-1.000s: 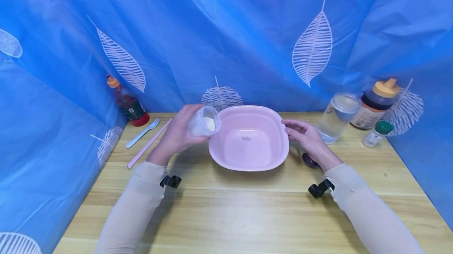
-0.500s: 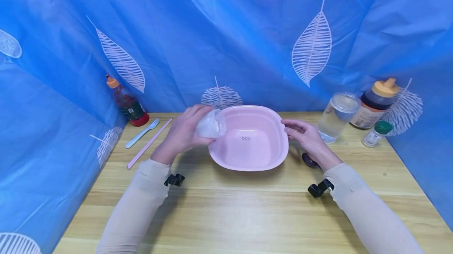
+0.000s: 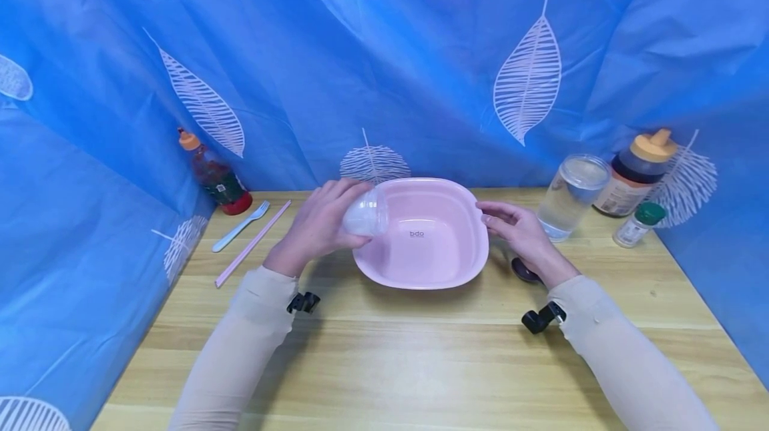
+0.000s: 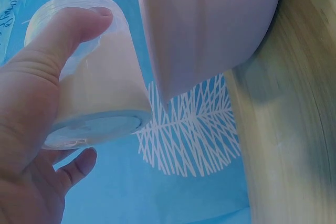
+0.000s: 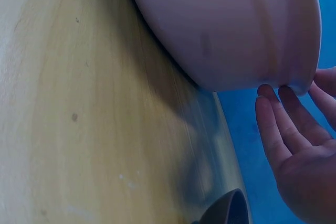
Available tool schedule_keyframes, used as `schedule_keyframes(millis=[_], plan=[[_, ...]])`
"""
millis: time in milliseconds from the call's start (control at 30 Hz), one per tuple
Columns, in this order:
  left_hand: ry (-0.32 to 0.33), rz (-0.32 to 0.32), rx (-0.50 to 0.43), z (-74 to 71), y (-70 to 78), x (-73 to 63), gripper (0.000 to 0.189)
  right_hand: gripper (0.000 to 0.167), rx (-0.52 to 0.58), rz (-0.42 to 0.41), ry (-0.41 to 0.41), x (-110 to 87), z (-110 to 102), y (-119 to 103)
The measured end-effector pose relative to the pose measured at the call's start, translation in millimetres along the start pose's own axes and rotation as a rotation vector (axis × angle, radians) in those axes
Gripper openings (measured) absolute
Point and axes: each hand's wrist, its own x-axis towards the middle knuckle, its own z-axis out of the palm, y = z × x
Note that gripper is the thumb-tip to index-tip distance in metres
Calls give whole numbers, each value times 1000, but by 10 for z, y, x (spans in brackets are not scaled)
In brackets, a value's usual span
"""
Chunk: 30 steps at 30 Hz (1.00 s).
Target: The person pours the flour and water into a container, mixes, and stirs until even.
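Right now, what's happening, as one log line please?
left fingers: hold clear cup, tilted over pink basin's edge | right fingers: touch basin's right rim | pour: none visible

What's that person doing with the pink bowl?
A person's left grip holds a clear cup, tipped sideways towards the bowl, at its left edge. There's pale stuff in the cup, but I can't tell what it is or whether any is coming out. The right grip holds the bowl's other edge. The bowl sits on the table, and I see no pale stuff inside it.
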Motion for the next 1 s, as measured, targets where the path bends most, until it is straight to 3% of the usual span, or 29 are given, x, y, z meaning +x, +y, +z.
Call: schedule_keyframes(millis=[233,600,1000], plan=[[7,7,-15,58,0,11,98,54,-16,4,1,-2,6,-6],[-36,-72,-119,75,28,37,98,52,-4,-8,5,10,5,16],[1,5,-178,120,-48,9,94,52,8,-6,-3,-10,11,-8]])
